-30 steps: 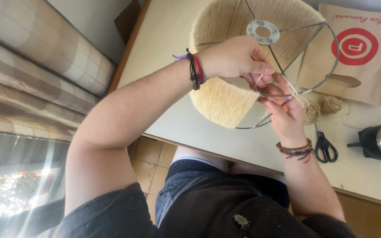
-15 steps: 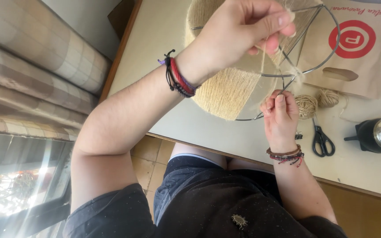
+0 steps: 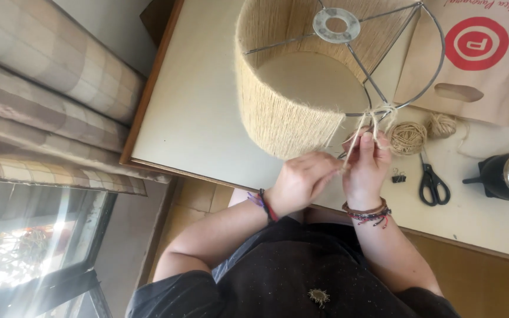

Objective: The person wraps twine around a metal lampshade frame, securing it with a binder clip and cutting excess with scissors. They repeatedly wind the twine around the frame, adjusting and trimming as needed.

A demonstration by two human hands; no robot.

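A strand of jute twine [image 3: 365, 131] is pinched between the left hand [image 3: 301, 179] and the right hand [image 3: 365, 168], both closed on it and held together over the table's near edge. The strand is tied to the wire ring of a lampshade frame [image 3: 325, 70], partly wrapped in twine, which lies on its side on the table [image 3: 195, 112] toward the far edge. Two twine balls [image 3: 409, 137] are seen just beside the right hand, with scissors [image 3: 430, 184] and a small binder clip [image 3: 397, 175] near the near edge. A brown paper bag [image 3: 478, 65] lies behind the frame.
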